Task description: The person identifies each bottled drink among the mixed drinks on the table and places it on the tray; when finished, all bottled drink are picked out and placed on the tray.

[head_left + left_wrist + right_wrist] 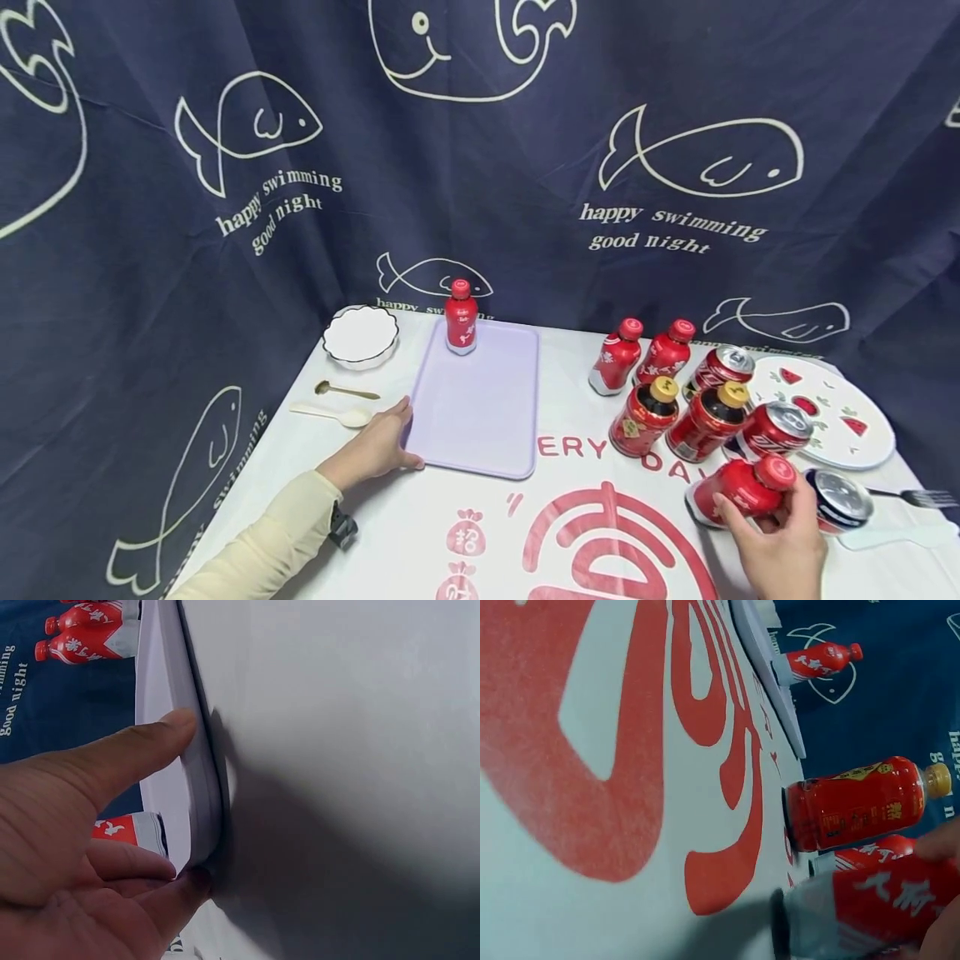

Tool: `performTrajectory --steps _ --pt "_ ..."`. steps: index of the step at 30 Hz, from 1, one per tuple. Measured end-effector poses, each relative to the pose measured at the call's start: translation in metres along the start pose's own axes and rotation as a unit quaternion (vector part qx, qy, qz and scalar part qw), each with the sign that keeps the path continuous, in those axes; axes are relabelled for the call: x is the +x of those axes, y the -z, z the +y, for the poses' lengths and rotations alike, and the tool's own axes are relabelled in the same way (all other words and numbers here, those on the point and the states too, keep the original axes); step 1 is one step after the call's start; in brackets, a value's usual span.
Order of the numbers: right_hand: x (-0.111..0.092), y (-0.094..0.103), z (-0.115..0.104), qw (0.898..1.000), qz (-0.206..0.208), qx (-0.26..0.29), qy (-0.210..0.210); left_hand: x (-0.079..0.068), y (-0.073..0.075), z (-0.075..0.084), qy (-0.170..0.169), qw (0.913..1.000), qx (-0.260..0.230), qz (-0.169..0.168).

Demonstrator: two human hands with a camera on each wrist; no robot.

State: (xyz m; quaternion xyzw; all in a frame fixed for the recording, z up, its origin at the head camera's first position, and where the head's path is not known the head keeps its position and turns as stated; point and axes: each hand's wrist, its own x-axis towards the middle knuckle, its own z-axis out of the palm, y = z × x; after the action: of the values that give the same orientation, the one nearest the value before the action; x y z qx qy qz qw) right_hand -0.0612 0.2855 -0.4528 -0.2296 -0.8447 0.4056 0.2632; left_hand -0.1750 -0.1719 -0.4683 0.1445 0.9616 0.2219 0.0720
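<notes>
My left hand [378, 446] holds the near left corner of a pale purple tray [480, 417]. In the left wrist view, the thumb lies against the tray's rim [196, 780] and the fingers touch round the corner. One red-capped bottle [461, 321] stands near the tray's far left corner. My right hand [783, 533] grips another red-capped bottle [738, 490] at the front right; it leans to the right. In the right wrist view, this held bottle [870, 907] appears beside an amber bottle with a gold cap [862, 802].
Two red-capped bottles [617, 362], gold-capped bottles [645, 421] and several cans [772, 429] stand grouped at right. Beyond are a patterned plate [873, 417], a black fork [922, 498] and a pale-handled utensil [900, 536]. A white bowl [360, 337] and two spoons [348, 415] lie left.
</notes>
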Motion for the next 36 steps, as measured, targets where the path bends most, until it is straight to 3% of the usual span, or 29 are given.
performTrajectory --steps 4,10,16,19,21,27,33,36 --pt "-0.002 0.004 -0.012 0.998 -0.011 0.053 0.020 0.000 -0.001 0.001 -0.005 1.0000 0.006 -0.004" --pt "-0.008 0.008 -0.056 0.985 -0.114 0.078 0.106 0.001 0.000 0.003 -0.008 1.0000 0.004 0.005" --pt "-0.011 -0.016 -0.096 0.948 -0.196 0.152 0.198 0.001 0.004 0.005 -0.004 1.0000 0.002 0.003" --pt "-0.010 -0.036 -0.111 0.927 -0.220 0.216 0.216 0.002 0.005 0.006 0.000 1.0000 0.001 0.000" --pt "-0.009 -0.050 -0.122 0.919 -0.224 0.245 0.211 0.002 0.004 0.006 0.000 1.0000 0.001 -0.001" --pt "-0.002 -0.091 -0.151 0.920 -0.209 0.277 0.184 0.001 0.004 0.004 0.003 1.0000 0.002 -0.004" --pt "0.015 -0.131 -0.164 0.930 -0.176 0.244 0.208 0.002 0.004 0.002 0.003 1.0000 -0.003 0.001" --pt "0.026 -0.149 -0.168 0.928 -0.182 0.252 0.205 0.002 0.004 0.002 0.000 1.0000 0.000 0.002"
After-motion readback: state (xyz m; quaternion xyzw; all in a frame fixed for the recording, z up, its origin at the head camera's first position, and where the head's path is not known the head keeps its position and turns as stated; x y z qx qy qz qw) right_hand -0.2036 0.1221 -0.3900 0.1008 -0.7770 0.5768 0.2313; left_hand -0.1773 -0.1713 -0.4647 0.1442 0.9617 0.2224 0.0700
